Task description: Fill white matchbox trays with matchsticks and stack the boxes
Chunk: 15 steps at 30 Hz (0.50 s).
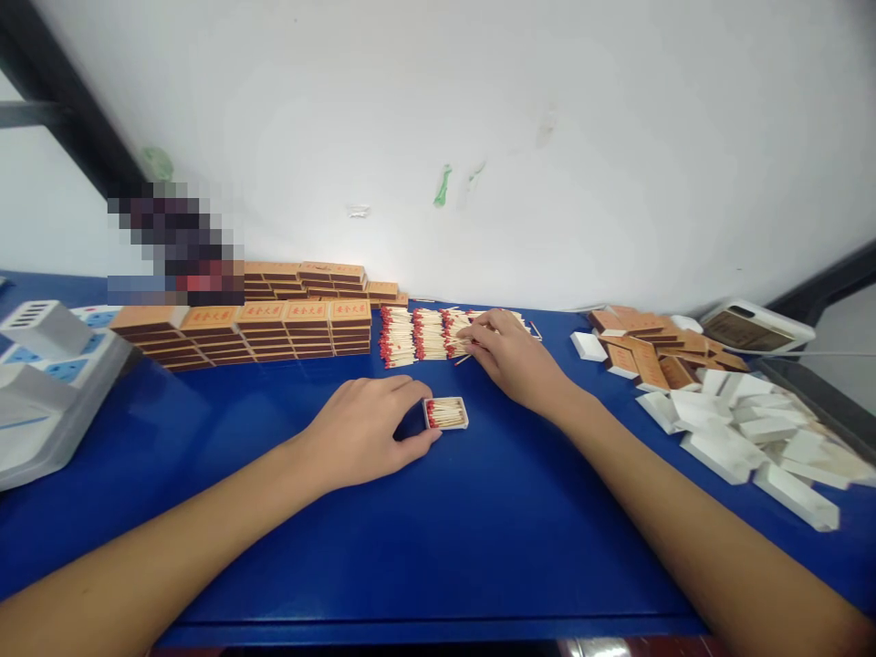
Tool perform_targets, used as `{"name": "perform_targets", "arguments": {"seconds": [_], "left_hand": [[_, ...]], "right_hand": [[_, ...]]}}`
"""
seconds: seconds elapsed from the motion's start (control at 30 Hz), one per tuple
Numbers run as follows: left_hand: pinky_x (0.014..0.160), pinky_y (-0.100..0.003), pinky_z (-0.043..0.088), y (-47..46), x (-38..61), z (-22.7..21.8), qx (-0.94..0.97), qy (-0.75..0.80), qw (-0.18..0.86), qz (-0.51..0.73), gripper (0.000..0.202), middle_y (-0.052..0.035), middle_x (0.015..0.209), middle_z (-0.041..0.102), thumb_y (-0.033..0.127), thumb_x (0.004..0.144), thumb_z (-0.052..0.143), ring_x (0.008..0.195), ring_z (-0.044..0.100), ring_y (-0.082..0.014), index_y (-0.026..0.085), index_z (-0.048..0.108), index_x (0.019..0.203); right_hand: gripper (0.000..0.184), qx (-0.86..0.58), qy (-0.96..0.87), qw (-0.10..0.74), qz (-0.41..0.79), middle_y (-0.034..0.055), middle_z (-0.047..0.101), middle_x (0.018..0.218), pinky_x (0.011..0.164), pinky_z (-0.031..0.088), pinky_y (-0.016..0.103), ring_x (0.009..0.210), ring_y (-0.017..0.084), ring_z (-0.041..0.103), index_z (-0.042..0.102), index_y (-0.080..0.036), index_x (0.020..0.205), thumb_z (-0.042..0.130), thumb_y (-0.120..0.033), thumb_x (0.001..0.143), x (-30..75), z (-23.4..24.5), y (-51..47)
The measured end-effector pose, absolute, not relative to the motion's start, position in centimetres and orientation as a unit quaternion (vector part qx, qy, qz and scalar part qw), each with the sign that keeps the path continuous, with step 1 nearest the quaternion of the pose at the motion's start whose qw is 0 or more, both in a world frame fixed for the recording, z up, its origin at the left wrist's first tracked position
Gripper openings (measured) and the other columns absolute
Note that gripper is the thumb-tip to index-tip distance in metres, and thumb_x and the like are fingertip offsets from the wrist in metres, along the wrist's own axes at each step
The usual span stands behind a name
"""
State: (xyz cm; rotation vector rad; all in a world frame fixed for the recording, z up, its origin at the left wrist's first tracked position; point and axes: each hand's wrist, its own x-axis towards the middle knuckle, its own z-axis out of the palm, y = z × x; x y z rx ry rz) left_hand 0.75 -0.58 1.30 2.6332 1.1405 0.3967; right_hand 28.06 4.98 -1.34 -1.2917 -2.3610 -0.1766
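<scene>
matchbox tray in left grip; apparently touching

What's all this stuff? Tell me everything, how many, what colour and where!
Matches: many, pale with red heads, middle back
Tray: one, white, filled with matches, middle
Boxes: many, tan and dark brown, stacked left
Covers: several, orange-brown, right
Loose trays: many, white, heaped right
Gadget: one, white and brown, right, kind unclear
Cable: one, white, right
Slab: one, dark, right edge
Power strip: one, grey and blue, left
Blocks: two, white, on the strip
Blurred patch: one, dark, left
Bars: some, dark, both sides
Wall: one, white, behind
Table: one, blue, underneath
Left hand: one, bare, at the tray
Right hand: one, bare, at the matches
</scene>
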Motion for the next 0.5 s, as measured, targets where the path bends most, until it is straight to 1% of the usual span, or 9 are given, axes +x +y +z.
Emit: {"name": "perform_targets", "arguments": {"seconds": [0.1,0.2,0.33,0.5], "left_hand": [[0.061,-0.031,0.038,-0.57,0.82,1.29,0.903,0.389,0.120,0.136,0.030,0.0004,0.088,0.069,0.045,0.099,0.065,0.068,0.062,-0.0165,0.023,0.070,0.119],[0.061,-0.031,0.038,-0.54,0.88,1.34,0.903,0.390,0.121,0.134,0.030,0.0002,0.088,0.070,0.045,0.099,0.065,0.068,0.063,-0.0164,0.023,0.070,0.119],[0.062,-0.031,0.039,-0.52,0.84,1.38,0.902,0.393,0.119,0.132,0.030,0.0002,0.089,0.070,0.045,0.099,0.064,0.070,0.063,-0.0166,0.024,0.070,0.119],[0.062,-0.031,0.040,-0.56,0.78,1.32,0.904,0.390,0.116,0.132,0.030,0.0002,0.088,0.069,0.046,0.099,0.064,0.070,0.064,-0.0167,0.023,0.070,0.119]], "right_hand": [[0.020,-0.459,-0.856,0.231,-0.064,0.0155,0.066,0.111,0.091,0.054,0.046,0.107,0.031,0.061,0.068,-0.019,0.106,0.048,-0.020,0.107,28.01,-1.14,4.85],[0.018,-0.454,-0.854,0.245,-0.069,0.0132,0.067,0.105,0.092,0.053,0.045,0.104,0.030,0.063,0.066,-0.020,0.100,0.049,-0.018,0.106,27.88,-1.02,4.66],[0.017,-0.467,-0.848,0.238,-0.082,0.0136,0.068,0.106,0.090,0.053,0.044,0.105,0.030,0.064,0.063,-0.021,0.097,0.050,-0.019,0.106,27.84,-1.01,4.52],[0.017,-0.472,-0.853,0.217,-0.060,0.0142,0.065,0.107,0.091,0.053,0.044,0.105,0.030,0.062,0.061,-0.020,0.097,0.047,-0.020,0.107,27.89,-1.04,4.62]]}}
